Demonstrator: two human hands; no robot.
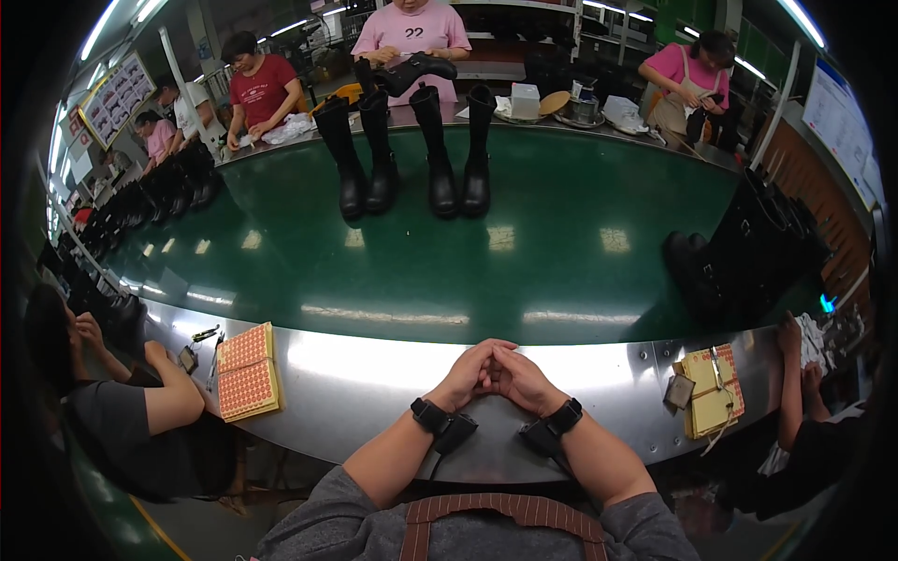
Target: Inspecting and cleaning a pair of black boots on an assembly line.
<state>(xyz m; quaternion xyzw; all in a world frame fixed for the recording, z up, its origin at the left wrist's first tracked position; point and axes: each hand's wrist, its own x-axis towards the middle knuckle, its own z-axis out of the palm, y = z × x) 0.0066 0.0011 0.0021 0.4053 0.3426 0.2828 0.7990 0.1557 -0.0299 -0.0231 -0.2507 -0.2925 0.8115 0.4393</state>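
My left hand (468,371) and my right hand (524,379) rest clasped together on the steel ledge (374,374) in front of the green conveyor belt (468,262). Their fingers interlock and hold nothing. A black band sits on each wrist. Several tall black boots (412,150) stand upright in a row at the far side of the belt, well out of reach of my hands.
Yellow sticker sheets with red dots (248,372) lie on the ledge at left beside a seated person's arm (173,397). More sheets (716,388) lie at right near another person. Black boots (748,248) stand at right and others (178,178) at far left. Other people work across the belt.
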